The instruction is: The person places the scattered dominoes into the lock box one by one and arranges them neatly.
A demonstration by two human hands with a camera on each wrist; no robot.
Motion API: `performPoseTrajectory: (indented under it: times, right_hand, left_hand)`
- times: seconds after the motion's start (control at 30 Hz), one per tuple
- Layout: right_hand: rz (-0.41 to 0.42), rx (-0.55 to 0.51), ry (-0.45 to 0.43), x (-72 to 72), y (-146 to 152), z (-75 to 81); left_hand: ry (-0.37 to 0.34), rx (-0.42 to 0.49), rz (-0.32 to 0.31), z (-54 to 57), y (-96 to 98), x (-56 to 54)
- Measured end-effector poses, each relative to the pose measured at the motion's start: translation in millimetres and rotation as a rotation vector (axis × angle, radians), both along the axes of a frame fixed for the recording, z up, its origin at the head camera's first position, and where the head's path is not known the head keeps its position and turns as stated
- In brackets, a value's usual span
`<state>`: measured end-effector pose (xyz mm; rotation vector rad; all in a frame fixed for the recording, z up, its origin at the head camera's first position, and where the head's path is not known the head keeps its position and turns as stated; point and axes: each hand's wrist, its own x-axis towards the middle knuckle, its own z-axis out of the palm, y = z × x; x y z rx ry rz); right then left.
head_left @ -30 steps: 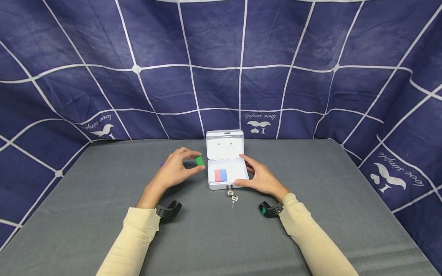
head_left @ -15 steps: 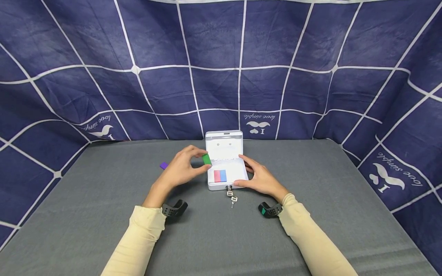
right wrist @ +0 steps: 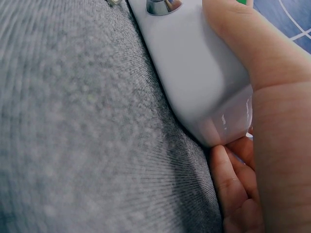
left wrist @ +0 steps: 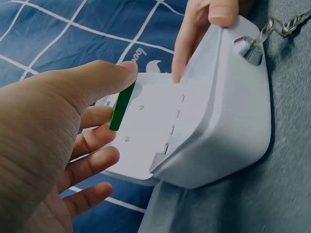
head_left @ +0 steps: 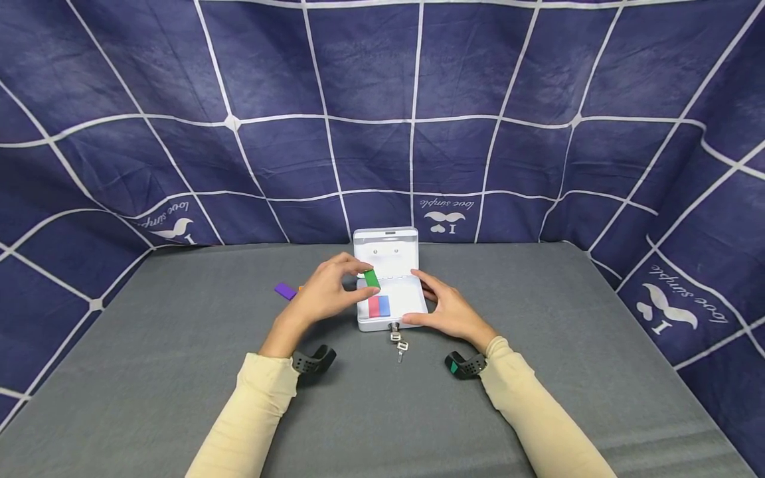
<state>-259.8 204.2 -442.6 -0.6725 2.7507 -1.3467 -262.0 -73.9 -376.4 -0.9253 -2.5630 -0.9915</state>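
A white metal cash box (head_left: 362,325) stands on the grey cloth with its lid (head_left: 386,239) raised. Inside lie a red block (head_left: 373,307) and a blue block (head_left: 384,306), side by side at the front left. My left hand (head_left: 326,289) pinches a flat green block (head_left: 372,279) between thumb and fingers, over the box's left part; the left wrist view shows the green block (left wrist: 122,108) edge-on. At the box's right side my right hand (head_left: 447,307) grips the wall, thumb at the front rim and fingers round the side, as the right wrist view also shows.
Keys (head_left: 402,346) hang from the lock at the box's front. A purple block (head_left: 285,291) lies on the cloth behind the left hand, with a bit of orange (head_left: 300,288) beside it. A blue curtain with white lines (head_left: 382,153) rises behind the table.
My left hand has carried the green block rightward, from beside the box to over its interior. The purple block and an orange bit have come into view behind it. The right hand stays put.
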Motion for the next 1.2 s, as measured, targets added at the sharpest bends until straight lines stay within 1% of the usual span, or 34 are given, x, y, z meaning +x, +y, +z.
performPoseTrajectory:
  times: [0.1, 0.23, 0.47, 0.63, 0.87, 1.03, 1.2]
  right_hand:
    - [0.000, -0.004, -0.004, -0.1, 0, 0.1]
    - [0.013, -0.019, 0.000, 0.2, -1, 0.7]
    - [0.010, -0.026, -0.001, 0.7, -1, 2.0]
    - [0.012, -0.031, -0.002, 1.2, 0, 1.3]
    - [0.008, -0.034, 0.006, 0.4, 0, -1.2]
    - [0.005, -0.018, 0.020, 0.1, 0, -0.5]
    - [0.008, -0.008, 0.022, 0.9, 0, 0.6]
  left_hand:
    - [0.001, -0.015, -0.010, -2.3, 6.3, -0.7]
    - [-0.022, -0.036, -0.021, -4.6, 13.2, -0.4]
    - [-0.041, -0.039, -0.052, -5.0, 22.5, 0.5]
    - [-0.065, -0.051, -0.080, -7.9, 31.0, -0.8]
    - [-0.062, -0.074, -0.105, -12.2, 43.6, -2.3]
    - [-0.082, -0.093, -0.103, -15.1, 50.8, -2.7]
    - [-0.071, -0.113, -0.102, -19.5, 57.2, -4.3]
